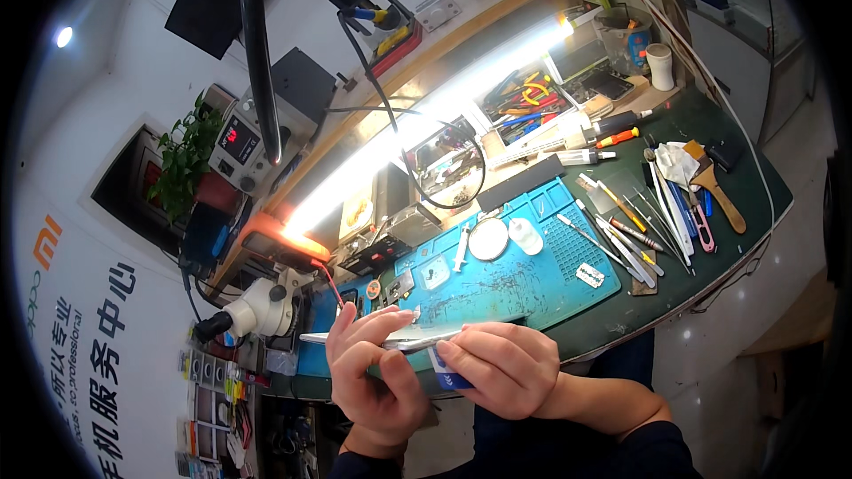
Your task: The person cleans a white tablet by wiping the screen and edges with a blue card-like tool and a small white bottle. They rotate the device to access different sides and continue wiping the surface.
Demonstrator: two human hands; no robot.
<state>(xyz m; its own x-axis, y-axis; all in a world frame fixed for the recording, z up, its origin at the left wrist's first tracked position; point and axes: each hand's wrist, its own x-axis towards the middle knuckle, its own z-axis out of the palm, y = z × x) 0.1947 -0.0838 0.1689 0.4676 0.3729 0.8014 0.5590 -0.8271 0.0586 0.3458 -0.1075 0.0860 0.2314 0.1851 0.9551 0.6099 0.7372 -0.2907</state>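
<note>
1. Head view: thin flat device (417, 342) spans both grips. The right hand (510, 371) clamps a blue card (451, 379) below it; the left hand (377, 381) spreads its fingers around the device, whether clamping I cannot tell.
2. Work seems under way: device and card are in hand, nearer than the blue mat (479, 288) beyond the grips; what remains is unclear.
3. Seen edge-on, the device's faces barely show; the right grip covers part of the card.

The left hand (377, 386) holds a thin flat device (415, 334); the right hand (506, 368) grips a blue card (450, 379) against it.
</note>
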